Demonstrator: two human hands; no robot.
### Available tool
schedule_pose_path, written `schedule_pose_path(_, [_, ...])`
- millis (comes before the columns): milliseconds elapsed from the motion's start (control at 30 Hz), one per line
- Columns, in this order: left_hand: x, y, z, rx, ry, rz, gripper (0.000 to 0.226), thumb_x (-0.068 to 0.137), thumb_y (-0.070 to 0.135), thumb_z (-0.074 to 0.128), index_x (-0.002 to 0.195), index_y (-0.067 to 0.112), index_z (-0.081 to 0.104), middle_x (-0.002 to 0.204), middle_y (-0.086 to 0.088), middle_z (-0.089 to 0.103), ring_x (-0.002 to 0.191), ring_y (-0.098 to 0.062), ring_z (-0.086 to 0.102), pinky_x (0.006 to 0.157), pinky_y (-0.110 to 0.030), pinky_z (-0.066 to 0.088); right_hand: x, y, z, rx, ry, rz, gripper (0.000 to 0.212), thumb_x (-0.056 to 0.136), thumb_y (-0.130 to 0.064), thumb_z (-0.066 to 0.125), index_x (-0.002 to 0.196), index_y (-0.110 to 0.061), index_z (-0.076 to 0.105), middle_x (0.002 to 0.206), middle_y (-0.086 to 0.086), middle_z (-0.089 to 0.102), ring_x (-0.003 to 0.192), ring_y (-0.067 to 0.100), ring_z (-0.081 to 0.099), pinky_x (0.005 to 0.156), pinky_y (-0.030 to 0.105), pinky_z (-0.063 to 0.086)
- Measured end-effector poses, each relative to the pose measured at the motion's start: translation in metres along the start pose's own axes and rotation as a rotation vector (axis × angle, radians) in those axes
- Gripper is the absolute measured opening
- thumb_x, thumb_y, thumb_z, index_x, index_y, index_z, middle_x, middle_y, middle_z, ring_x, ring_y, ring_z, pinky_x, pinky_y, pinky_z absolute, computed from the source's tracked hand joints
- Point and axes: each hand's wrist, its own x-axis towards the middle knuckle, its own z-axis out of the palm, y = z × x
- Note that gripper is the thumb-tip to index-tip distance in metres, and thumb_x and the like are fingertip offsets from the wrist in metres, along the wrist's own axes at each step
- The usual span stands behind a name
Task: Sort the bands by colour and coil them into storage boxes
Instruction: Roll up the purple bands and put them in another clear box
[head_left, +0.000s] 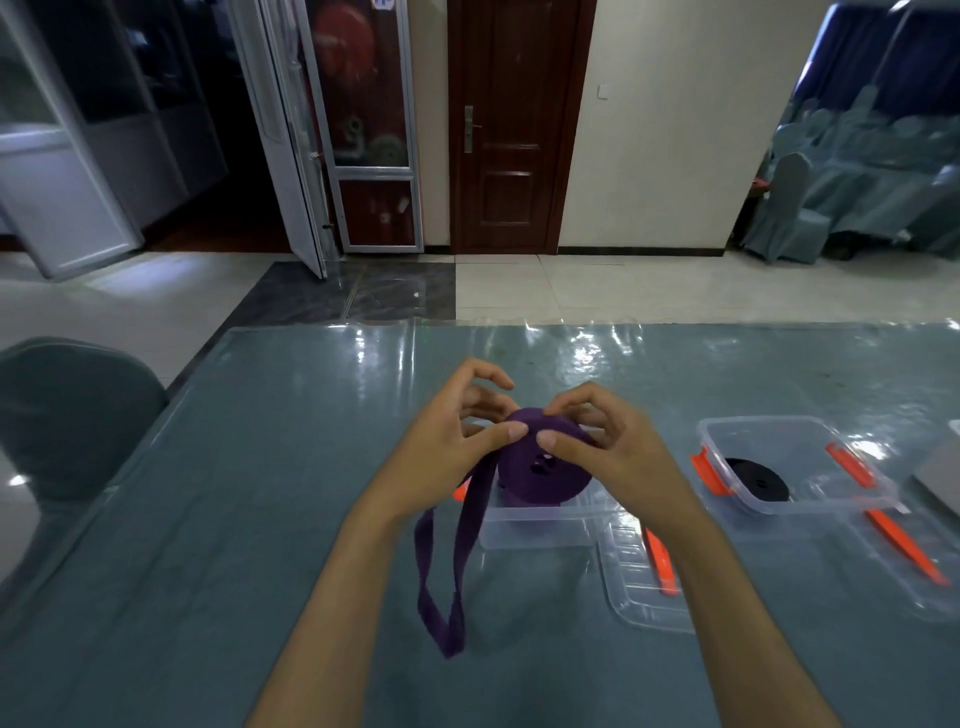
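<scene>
The purple band (543, 462) is mostly wound into a thick coil, held above a clear storage box (540, 525) on the desk (234, 519); a loose loop hangs from it. The left hand (457, 441) and right hand (608, 441) pinch the coil's top with thumbs and curled fingers.

Likely banquet hall, covered chairs (789, 208), draped table (260, 467)
</scene>
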Motion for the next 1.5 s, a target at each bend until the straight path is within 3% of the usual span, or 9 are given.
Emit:
schedule_pose_path(233, [-0.004,-0.016,-0.007,0.046,0.012,-0.061,0.042,0.084,0.053,0.084,0.118,0.037,0.066,0.117,0.007,0.076,0.113,-0.012,0.072,0.097,-0.031,0.059,0.004,-0.006,-0.008,-0.062,-0.058,-0.081,0.03,0.085,-0.017,0.086,0.113,-0.026,0.077,0.107,0.001,0.08,0.1,0.022,0.078,0.082,0.029,0.063])
schedule_pose_path(400, [-0.035,-0.071,-0.022,0.106,0.086,-0.234,0.045,0.094,0.076,0.054,0.117,0.041,0.071,0.12,0.016,0.075,0.116,-0.001,0.068,0.098,-0.021,0.051,0.005,-0.007,-0.012,-0.037,0.045,-0.104,0.03,0.084,-0.016,0.086,0.111,-0.025,0.079,0.107,-0.002,0.081,0.1,0.017,0.078,0.082,0.023,0.062])
schedule_pose_path(600, [-0.065,-0.178,-0.014,0.024,0.261,-0.667,0.028,0.107,-0.002,0.045,0.121,0.018,0.06,0.112,-0.007,0.068,0.094,-0.023,0.063,0.075,-0.029,0.046,0.006,-0.007,-0.01,-0.014,0.073,-0.123,0.03,0.085,-0.016,0.086,0.112,-0.024,0.078,0.107,-0.001,0.081,0.099,0.018,0.078,0.08,0.023,0.062])
schedule_pose_path(733, [-0.08,-0.214,0.021,-0.036,0.208,-0.912,0.034,0.107,-0.005,0.042,0.135,0.009,0.054,0.098,-0.006,0.06,0.076,-0.015,0.055,0.067,-0.028,0.044,0.006,-0.006,-0.009,0.002,0.081,-0.14,0.03,0.084,-0.016,0.086,0.113,-0.022,0.078,0.106,0.0,0.081,0.099,0.019,0.078,0.08,0.024,0.062])
schedule_pose_path(900, [-0.092,-0.226,0.049,-0.735,0.279,-1.059,0.029,0.11,0.037,0.047,0.123,0.015,0.062,0.119,-0.019,0.06,0.114,-0.039,0.059,0.094,-0.057,0.05,0.005,-0.006,-0.011,0.031,0.098,-0.146,0.031,0.082,-0.02,0.086,0.112,-0.026,0.078,0.106,0.001,0.081,0.099,0.02,0.078,0.08,0.024,0.062])
schedule_pose_path(1067, [-0.112,-0.237,0.053,-1.18,0.528,-1.018,0.031,0.109,0.03,0.044,0.107,0.008,0.066,0.121,-0.033,0.066,0.109,-0.044,0.066,0.108,-0.059,0.045,0.004,0.001,-0.012,0.036,0.099,-0.132,0.032,0.081,-0.019,0.086,0.112,-0.02,0.077,0.105,0.002,0.081,0.098,0.021,0.078,0.079,0.025,0.062])
schedule_pose_path(1233, [-0.12,-0.24,0.037,-1.182,0.661,-0.941,0.028,0.11,0.014,0.048,0.134,0.01,0.062,0.105,-0.019,0.073,0.083,-0.03,0.069,0.067,-0.037,0.065,0.003,0.008,-0.012,0.048,0.105,-0.103,0.03,0.082,-0.021,0.087,0.11,-0.029,0.078,0.106,0.002,0.081,0.1,0.022,0.078,0.079,0.026,0.063])
schedule_pose_path(1400, [-0.125,-0.237,0.012,-1.141,0.677,-0.811,0.032,0.107,0.007,0.051,0.131,0.021,0.066,0.109,-0.006,0.075,0.091,-0.018,0.073,0.071,-0.029,0.064,0.005,0.016,-0.014,0.008,0.1,-0.109,0.031,0.083,-0.021,0.087,0.112,-0.03,0.078,0.107,0.001,0.081,0.099,0.021,0.078,0.079,0.026,0.063])
schedule_pose_path(1500, [-0.122,-0.234,0.001,-1.066,0.776,-0.863,0.03,0.102,0.0,0.059,0.115,0.026,0.067,0.085,-0.001,0.08,0.067,-0.011,0.076,0.062,-0.023,0.063,0.005,0.02,-0.017,-0.027,0.121,-0.11,0.032,0.082,-0.023,0.087,0.112,-0.031,0.078,0.107,0.0,0.081,0.099,0.021,0.078,0.079,0.028,0.064])
